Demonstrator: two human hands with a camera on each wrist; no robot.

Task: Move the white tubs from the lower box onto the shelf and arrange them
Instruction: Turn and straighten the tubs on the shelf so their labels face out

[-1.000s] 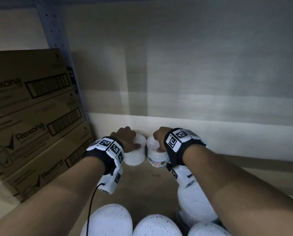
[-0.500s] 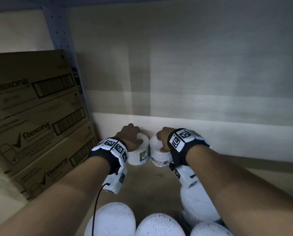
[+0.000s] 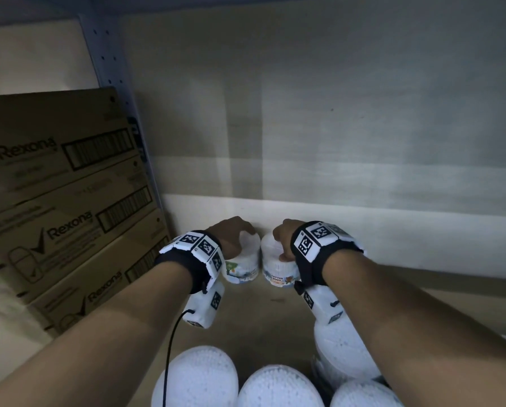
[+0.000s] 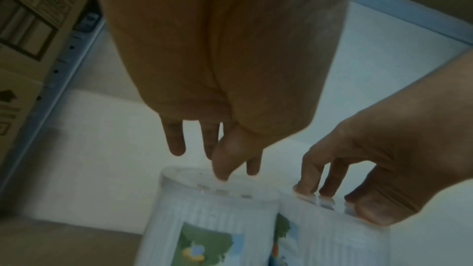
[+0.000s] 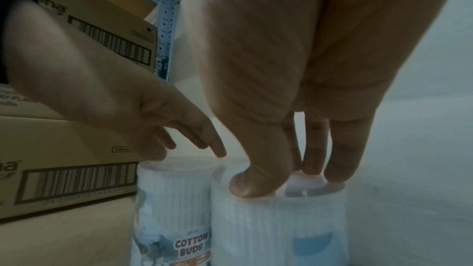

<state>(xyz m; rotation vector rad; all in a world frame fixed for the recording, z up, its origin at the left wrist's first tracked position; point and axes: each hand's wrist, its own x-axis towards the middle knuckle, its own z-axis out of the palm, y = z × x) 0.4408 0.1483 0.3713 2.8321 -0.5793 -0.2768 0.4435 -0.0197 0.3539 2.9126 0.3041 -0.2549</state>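
Two white cotton-bud tubs stand side by side on the shelf board (image 3: 260,315), close to the back wall. My left hand (image 3: 231,236) is over the left tub (image 3: 241,271), its fingers fairly straight, with only thumb and fingertip touching the lid (image 4: 217,181). My right hand (image 3: 284,239) grips the right tub (image 3: 276,273) by its top: the thumb (image 5: 252,185) presses the near rim and the fingers curl over the far rim. Both tubs are upright and touch each other, and both picture labels (image 4: 204,246) face me.
Stacked brown Rexona cartons (image 3: 55,201) fill the left side, beside a perforated metal upright (image 3: 119,113). Several more white tubs (image 3: 199,377) crowd the near edge under my forearms. To the right of the two tubs lies bare shelf board (image 3: 422,292).
Both hands pushed the two tubs back toward the wall. The left tub was turned, so its label now faces me.
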